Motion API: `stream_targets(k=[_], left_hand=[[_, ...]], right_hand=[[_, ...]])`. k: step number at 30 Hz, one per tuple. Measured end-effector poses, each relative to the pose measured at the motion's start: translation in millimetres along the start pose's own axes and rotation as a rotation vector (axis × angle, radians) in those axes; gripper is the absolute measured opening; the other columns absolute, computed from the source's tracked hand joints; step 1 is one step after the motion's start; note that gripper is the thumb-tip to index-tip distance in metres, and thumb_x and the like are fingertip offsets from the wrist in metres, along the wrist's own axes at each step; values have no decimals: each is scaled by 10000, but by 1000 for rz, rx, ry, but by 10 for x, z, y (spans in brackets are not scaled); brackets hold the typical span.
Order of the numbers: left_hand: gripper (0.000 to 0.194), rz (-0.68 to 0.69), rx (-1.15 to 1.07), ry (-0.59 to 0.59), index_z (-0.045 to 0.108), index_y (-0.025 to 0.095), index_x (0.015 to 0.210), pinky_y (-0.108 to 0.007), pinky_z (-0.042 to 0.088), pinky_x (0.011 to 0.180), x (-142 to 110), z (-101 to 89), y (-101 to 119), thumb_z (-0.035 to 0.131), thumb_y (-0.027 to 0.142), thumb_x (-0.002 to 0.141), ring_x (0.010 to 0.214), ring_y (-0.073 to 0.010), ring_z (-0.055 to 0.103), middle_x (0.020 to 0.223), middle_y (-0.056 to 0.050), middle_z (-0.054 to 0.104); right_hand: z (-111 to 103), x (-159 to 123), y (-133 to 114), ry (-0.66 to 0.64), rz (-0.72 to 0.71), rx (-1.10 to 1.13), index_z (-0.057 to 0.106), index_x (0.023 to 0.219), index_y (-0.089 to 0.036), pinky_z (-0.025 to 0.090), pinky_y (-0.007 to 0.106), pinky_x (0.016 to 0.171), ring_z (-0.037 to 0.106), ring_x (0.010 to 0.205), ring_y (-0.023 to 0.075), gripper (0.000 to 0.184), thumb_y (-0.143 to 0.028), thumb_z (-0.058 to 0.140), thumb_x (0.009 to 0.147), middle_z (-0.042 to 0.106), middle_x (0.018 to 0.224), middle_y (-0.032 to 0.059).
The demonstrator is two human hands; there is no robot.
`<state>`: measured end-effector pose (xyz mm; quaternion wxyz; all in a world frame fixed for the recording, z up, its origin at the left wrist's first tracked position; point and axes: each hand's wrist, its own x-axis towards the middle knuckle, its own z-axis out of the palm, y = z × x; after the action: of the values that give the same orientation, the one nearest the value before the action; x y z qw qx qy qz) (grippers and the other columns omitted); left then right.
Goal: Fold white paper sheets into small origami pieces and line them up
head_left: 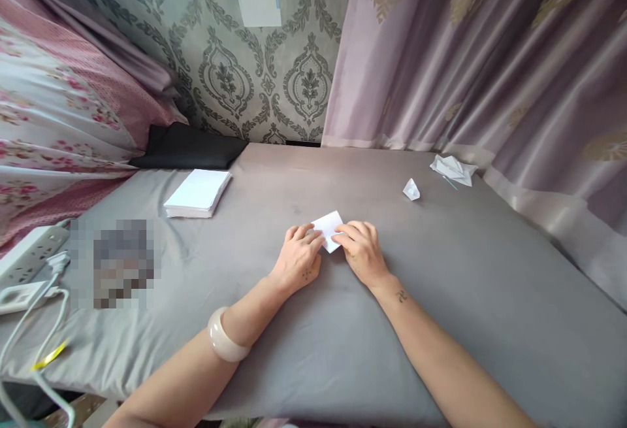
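A small folded piece of white paper (pixel 329 224) lies on the grey cloth-covered table (pixel 304 362), a corner pointing toward me. My left hand (pixel 301 255) is at its left edge, fingers closed together and pressing on the paper. From the right, my right hand (pixel 362 251) grips the paper's other edge with thumb and fingertips. Part of the sheet is hidden under the fingers. Beyond my right hand stands a small folded paper shape (pixel 411 189), apart from both hands.
A stack of white paper (pixel 198 191) sits at the back left, before a black folded item (pixel 193 146). Crumpled white paper (pixel 454 170) lies near the curtain (pixel 416 55). A power strip (pixel 32 255) with white cables (pixel 61 323) occupies the left edge, beside a blurred-out patch.
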<state>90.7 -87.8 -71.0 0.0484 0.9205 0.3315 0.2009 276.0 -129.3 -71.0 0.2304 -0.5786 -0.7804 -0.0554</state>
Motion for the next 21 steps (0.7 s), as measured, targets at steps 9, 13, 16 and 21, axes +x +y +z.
stream_targets(k=[9,13,16,21], left_hand=[[328,23,-23,-34,632,176,1079,-379,406,961,-12,51,-56,445,101,819,1098,-235,568,1190,-74,654],[270,-63,-79,-30,641,213,1064,-377,428,896,17,63,-50,482,158,853,1076,-228,565,1176,-52,654],[202,-125,-135,-44,663,230,1024,-364,430,871,69,65,-89,527,230,874,1051,-224,561,1146,-44,661],[180,-124,-142,-58,705,241,908,-364,418,848,123,52,-90,527,265,906,993,-221,546,1048,-27,681]], right_hand=[[-174,-111,-72,-190,-11,-16,606,1132,-198,331,358,947,539,1030,200,283,-115,446,914,643,1136,68],[-164,-113,-149,-224,81,-53,653,964,-187,384,337,818,549,934,209,197,-222,461,942,660,1049,67],[-131,-113,-156,-217,135,-72,654,1011,-200,388,324,788,539,914,203,229,-200,432,953,657,1062,55],[-134,-132,-98,-232,124,-82,672,1064,-240,386,323,784,537,943,194,281,-163,427,950,648,1110,40]])
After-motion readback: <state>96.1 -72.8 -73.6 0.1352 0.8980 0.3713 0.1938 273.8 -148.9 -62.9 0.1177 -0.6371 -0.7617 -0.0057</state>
